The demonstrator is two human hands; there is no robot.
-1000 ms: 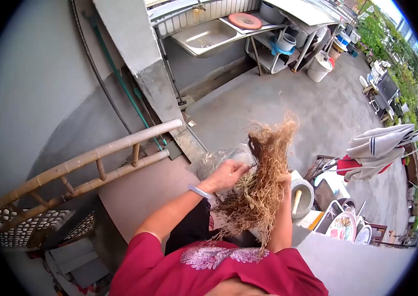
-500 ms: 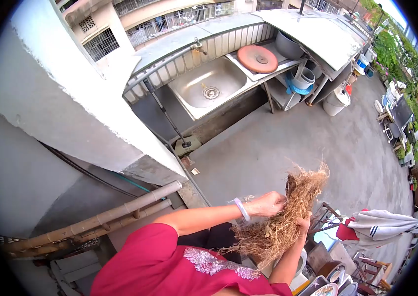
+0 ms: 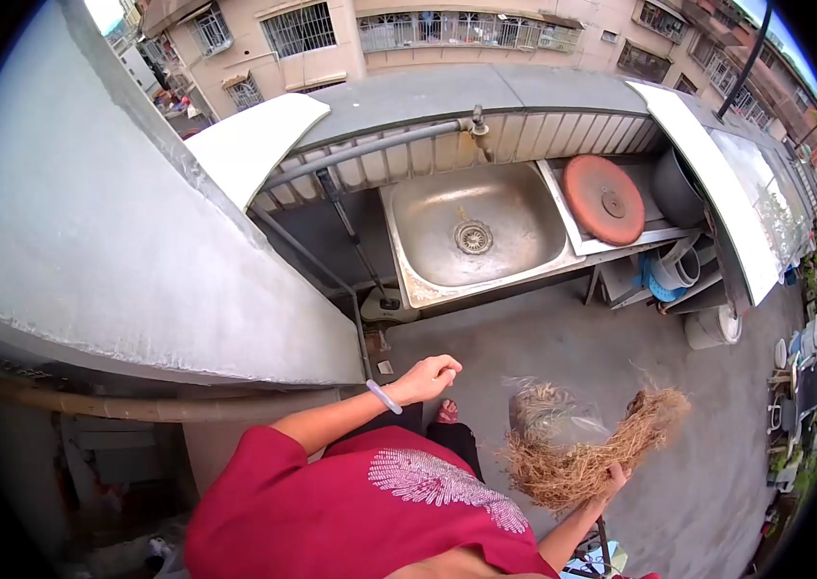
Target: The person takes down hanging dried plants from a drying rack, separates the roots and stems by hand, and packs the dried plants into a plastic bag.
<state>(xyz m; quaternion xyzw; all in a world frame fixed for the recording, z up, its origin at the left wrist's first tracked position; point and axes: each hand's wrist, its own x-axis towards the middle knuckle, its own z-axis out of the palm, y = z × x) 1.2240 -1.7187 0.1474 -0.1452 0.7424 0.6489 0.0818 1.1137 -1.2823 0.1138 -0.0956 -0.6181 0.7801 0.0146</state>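
Note:
My right hand (image 3: 613, 481) is closed around a bundle of dry, straw-coloured roots or stems (image 3: 587, 461), holding it from below. Loose fibres stick out along its edges. A clear plastic bag (image 3: 577, 425) shows just behind the bundle, with more dry plant matter visible at its left side; whether it is held too, I cannot tell. My left hand (image 3: 428, 378), with a pale bangle on its wrist, is loosely curled in front of my body, apart from the bundle. Nothing shows in its fingers.
Ahead is a steel sink (image 3: 408, 280) below a tap (image 3: 479, 125). A round reddish lid (image 3: 604, 198) lies on the counter to its right. A white bucket (image 3: 714, 328) stands near the shelf. A pale wall (image 3: 187, 280) rises on the left. My foot (image 3: 447, 411) is on the concrete floor.
My left hand has let go of the bundle and moved left, away from it. The bundle has moved right in my right hand. My view has turned toward the sink.

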